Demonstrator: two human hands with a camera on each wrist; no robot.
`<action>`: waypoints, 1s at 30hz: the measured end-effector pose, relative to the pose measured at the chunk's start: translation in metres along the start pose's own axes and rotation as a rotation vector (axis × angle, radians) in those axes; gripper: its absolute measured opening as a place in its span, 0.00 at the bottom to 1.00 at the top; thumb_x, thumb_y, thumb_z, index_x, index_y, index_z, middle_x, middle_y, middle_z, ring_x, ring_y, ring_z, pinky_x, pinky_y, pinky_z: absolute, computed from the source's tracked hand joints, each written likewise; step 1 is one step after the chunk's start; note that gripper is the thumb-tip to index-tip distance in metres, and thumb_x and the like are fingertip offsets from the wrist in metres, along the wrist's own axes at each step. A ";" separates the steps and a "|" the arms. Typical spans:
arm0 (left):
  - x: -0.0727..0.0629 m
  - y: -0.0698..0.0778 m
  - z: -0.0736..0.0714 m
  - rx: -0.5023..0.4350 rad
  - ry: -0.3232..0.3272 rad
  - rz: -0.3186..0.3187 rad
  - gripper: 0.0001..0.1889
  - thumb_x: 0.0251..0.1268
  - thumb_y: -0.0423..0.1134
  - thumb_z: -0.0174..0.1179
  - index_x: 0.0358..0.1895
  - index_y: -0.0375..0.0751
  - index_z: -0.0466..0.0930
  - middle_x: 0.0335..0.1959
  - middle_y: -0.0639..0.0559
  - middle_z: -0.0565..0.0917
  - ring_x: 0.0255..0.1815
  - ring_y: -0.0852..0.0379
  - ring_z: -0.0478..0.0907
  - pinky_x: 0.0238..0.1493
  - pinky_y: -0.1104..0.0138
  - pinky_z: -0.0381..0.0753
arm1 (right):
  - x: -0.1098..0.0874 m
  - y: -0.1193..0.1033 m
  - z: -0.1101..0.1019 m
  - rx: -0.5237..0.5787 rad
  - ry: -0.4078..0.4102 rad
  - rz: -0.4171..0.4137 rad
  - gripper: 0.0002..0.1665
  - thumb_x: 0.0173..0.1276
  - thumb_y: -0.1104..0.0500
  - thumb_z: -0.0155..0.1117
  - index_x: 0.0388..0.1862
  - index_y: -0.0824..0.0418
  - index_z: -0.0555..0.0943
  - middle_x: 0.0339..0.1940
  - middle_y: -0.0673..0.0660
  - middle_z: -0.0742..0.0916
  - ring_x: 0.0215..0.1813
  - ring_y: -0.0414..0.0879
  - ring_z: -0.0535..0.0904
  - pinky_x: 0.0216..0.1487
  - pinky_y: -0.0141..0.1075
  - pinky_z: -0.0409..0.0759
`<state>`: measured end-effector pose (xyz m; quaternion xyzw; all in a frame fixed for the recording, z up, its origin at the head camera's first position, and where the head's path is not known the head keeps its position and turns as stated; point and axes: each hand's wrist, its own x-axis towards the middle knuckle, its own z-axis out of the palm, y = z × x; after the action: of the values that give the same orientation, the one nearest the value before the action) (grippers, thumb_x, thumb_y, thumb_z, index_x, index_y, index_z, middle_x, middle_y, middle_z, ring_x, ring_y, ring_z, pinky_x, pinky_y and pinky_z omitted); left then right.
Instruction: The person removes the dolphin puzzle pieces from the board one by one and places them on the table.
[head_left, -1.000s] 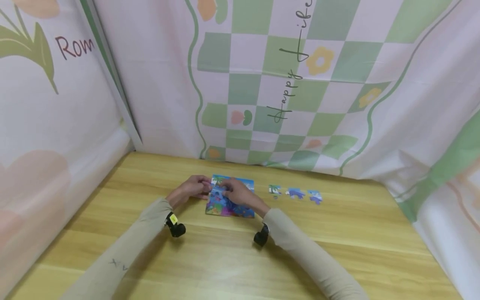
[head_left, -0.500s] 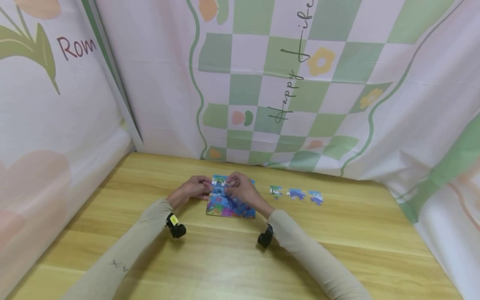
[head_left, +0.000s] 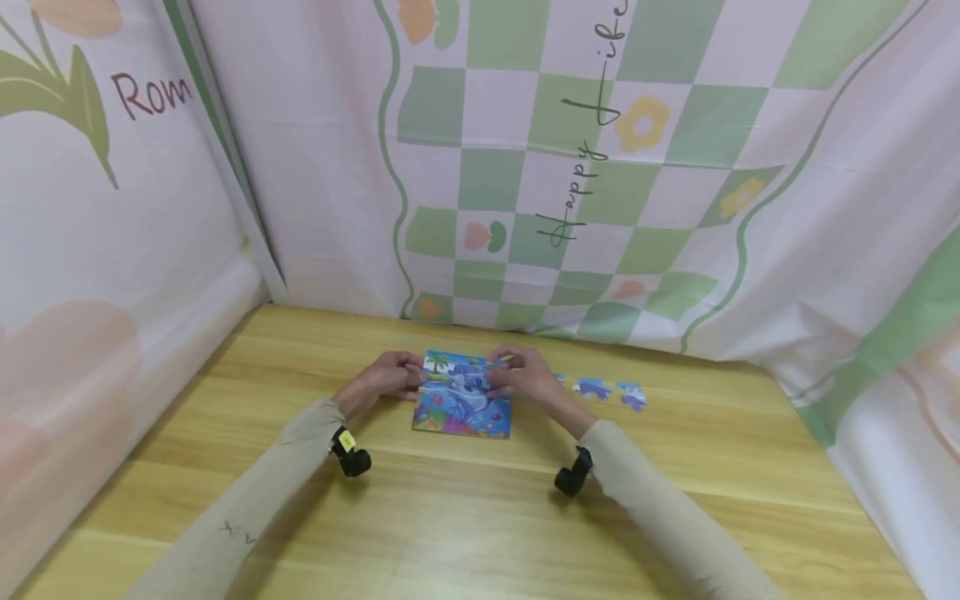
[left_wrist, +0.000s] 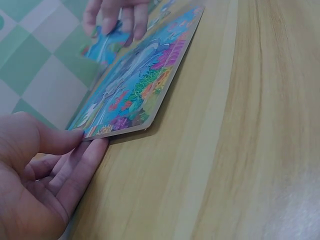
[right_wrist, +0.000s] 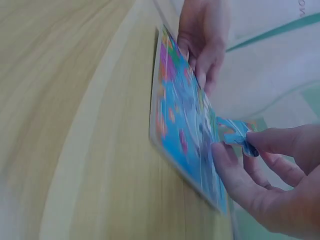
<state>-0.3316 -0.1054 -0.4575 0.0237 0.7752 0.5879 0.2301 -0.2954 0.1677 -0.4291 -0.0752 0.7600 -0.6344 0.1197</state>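
Observation:
A colourful sea-scene puzzle board [head_left: 459, 410] with a dolphin picture lies on the wooden table. At its left edge, my left hand [head_left: 384, 375] pinches the rim, thumb on top and fingers against the side, as the left wrist view shows. My right hand [head_left: 527, 377] is over the board's upper right edge. Between its thumb and fingers it pinches a blue puzzle piece [right_wrist: 234, 130], tilted and raised above the board in both wrist views. The fingers cover part of the piece.
Right of the board lie loose puzzle pieces: a blue-purple piece [head_left: 592, 387], another piece [head_left: 632, 395] farther right, and one mostly hidden behind the right hand. A patterned curtain [head_left: 525, 275] hangs along the table's back edge, with a white cloth [head_left: 172, 333] at the left.
My right hand has moved right, from over the board's middle to its right edge, uncovering the dolphin picture and now hiding the nearest loose piece. The left hand has stayed at the left edge.

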 end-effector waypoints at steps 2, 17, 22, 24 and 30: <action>0.001 -0.001 0.000 0.001 0.001 -0.002 0.23 0.73 0.27 0.60 0.68 0.26 0.71 0.52 0.40 0.80 0.49 0.50 0.82 0.48 0.68 0.92 | -0.004 0.001 -0.010 0.021 0.003 0.018 0.18 0.73 0.77 0.59 0.59 0.80 0.73 0.43 0.67 0.85 0.39 0.51 0.88 0.53 0.49 0.92; 0.001 -0.001 0.000 -0.004 0.002 -0.001 0.23 0.73 0.28 0.61 0.68 0.27 0.71 0.51 0.40 0.80 0.47 0.51 0.82 0.47 0.67 0.92 | -0.038 0.007 -0.068 -0.134 0.024 0.052 0.19 0.74 0.69 0.65 0.59 0.77 0.73 0.46 0.71 0.89 0.36 0.48 0.89 0.47 0.46 0.93; 0.001 -0.002 0.000 -0.002 0.009 -0.010 0.22 0.73 0.28 0.60 0.67 0.27 0.72 0.52 0.40 0.80 0.48 0.51 0.82 0.47 0.67 0.92 | -0.049 0.009 -0.080 -0.157 0.015 0.060 0.21 0.75 0.68 0.64 0.60 0.79 0.72 0.45 0.69 0.90 0.37 0.47 0.88 0.44 0.41 0.93; 0.001 -0.002 0.000 -0.003 0.008 -0.013 0.22 0.73 0.27 0.60 0.67 0.28 0.72 0.52 0.40 0.80 0.47 0.51 0.82 0.47 0.68 0.92 | -0.054 0.009 -0.084 -0.168 0.006 0.082 0.21 0.74 0.68 0.64 0.60 0.78 0.72 0.43 0.69 0.90 0.38 0.47 0.88 0.43 0.40 0.93; -0.001 -0.001 0.000 -0.011 0.003 -0.007 0.23 0.73 0.28 0.60 0.68 0.27 0.71 0.52 0.40 0.80 0.46 0.51 0.83 0.47 0.67 0.92 | -0.066 0.010 -0.096 -0.243 -0.023 0.132 0.20 0.76 0.66 0.64 0.61 0.76 0.73 0.42 0.66 0.89 0.39 0.48 0.87 0.43 0.38 0.92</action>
<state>-0.3309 -0.1057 -0.4580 0.0188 0.7723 0.5914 0.2311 -0.2581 0.2778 -0.4170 -0.0462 0.8332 -0.5274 0.1596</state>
